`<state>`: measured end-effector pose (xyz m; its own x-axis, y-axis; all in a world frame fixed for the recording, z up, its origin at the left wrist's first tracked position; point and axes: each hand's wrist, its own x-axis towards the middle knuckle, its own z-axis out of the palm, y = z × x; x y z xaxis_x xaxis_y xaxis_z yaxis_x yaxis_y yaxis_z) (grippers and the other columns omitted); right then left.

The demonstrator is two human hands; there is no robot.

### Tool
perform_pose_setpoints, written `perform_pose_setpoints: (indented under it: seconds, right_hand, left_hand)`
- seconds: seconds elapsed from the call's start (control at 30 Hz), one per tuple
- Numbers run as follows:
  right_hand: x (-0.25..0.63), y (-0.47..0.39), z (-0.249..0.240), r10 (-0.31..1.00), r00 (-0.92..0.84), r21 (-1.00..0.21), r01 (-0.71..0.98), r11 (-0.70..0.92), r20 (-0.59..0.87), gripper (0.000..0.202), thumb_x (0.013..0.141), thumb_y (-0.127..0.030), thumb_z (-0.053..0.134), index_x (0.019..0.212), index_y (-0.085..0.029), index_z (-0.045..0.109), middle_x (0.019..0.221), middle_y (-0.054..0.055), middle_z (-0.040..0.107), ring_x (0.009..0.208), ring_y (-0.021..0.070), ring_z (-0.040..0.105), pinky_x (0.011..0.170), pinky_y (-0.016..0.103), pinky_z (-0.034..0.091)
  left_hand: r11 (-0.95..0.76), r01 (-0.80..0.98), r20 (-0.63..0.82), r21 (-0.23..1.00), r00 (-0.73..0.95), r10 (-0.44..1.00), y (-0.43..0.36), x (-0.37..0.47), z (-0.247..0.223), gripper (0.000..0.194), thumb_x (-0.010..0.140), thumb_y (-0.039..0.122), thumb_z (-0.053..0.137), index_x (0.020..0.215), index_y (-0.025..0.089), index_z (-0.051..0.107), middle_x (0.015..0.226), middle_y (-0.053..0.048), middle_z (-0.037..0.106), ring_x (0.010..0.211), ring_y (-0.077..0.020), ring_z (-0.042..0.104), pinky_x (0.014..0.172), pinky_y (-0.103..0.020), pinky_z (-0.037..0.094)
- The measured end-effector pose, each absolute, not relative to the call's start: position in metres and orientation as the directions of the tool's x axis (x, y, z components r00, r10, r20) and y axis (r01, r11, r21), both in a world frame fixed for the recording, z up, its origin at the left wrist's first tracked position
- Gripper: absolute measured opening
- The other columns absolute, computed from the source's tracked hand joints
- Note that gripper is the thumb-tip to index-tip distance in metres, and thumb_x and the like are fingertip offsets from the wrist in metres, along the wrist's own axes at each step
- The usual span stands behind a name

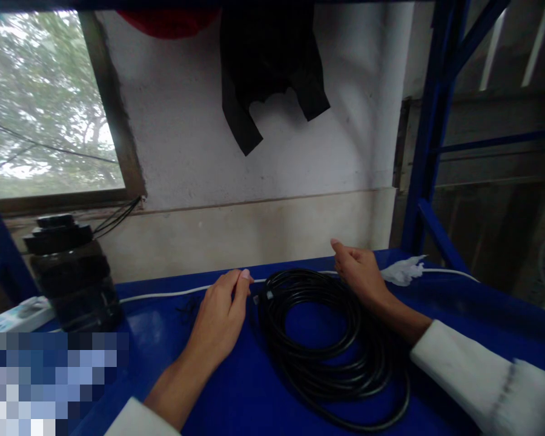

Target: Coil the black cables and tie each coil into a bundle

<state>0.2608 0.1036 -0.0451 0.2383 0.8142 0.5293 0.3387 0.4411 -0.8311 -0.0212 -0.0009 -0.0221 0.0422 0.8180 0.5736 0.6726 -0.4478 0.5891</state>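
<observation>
A coil of black cable (376,375) lies in several loose loops on the blue shelf surface (247,387). One connector end (257,299) shows at its upper left. Just left of this end is my left hand (222,312), its fingers curled and pressed together with the thumb on top. What it holds, if anything, is hidden. At the coil's upper right, my right hand (358,269) is closed with the thumb sticking out. Its palm side is out of sight, so I cannot tell what is inside. A white cable (163,295) runs behind both hands.
A dark water bottle (72,278) and a white power strip (34,312) stand at the left. Crumpled white plastic (404,270) lies right of my right hand. Blue posts (429,139) frame the shelf. A black bag (267,54) hangs overhead before the wall.
</observation>
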Motion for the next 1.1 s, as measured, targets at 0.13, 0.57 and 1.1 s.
perform_pose_setpoints:
  seconds: [0.13,0.57,1.1]
  right_hand:
    - [0.2611,0.1052,-0.0469,0.8,0.235,-0.819,0.332,0.467,0.552,0.06,0.096,-0.065,0.052,0.056,-0.026,0.031,0.048,-0.004,0.03,0.043,0.0113,0.03,0.041,0.028,0.022]
    - [0.2605,0.1042,-0.0448,0.811,0.23,-0.827,0.331,0.454,0.537,0.061,0.096,-0.064,0.053,0.055,-0.025,0.031,0.049,-0.004,0.03,0.044,0.0107,0.03,0.042,0.028,0.022]
    - [0.2578,0.1001,-0.0406,0.825,0.237,-0.842,0.325,0.431,0.514,0.06,0.095,-0.063,0.053,0.054,-0.024,0.032,0.048,-0.004,0.032,0.043,0.01,0.03,0.043,0.028,0.022]
  left_hand:
    - [-0.447,0.673,0.573,0.59,0.042,0.819,-0.0006,-0.0208,-0.0219,0.045,0.108,0.049,0.036,0.094,0.021,0.069,0.085,-0.003,0.071,0.084,-0.0232,0.065,0.08,-0.035,0.043]
    - [-0.442,0.672,0.56,0.594,0.049,0.827,0.0007,-0.0206,-0.0229,0.046,0.107,0.049,0.036,0.09,0.02,0.067,0.088,-0.004,0.072,0.086,-0.0237,0.066,0.08,-0.035,0.043]
    - [-0.446,0.684,0.559,0.577,0.067,0.826,0.0008,-0.0203,-0.0231,0.049,0.107,0.051,0.034,0.081,0.022,0.064,0.092,-0.006,0.075,0.091,-0.0258,0.068,0.085,-0.037,0.045]
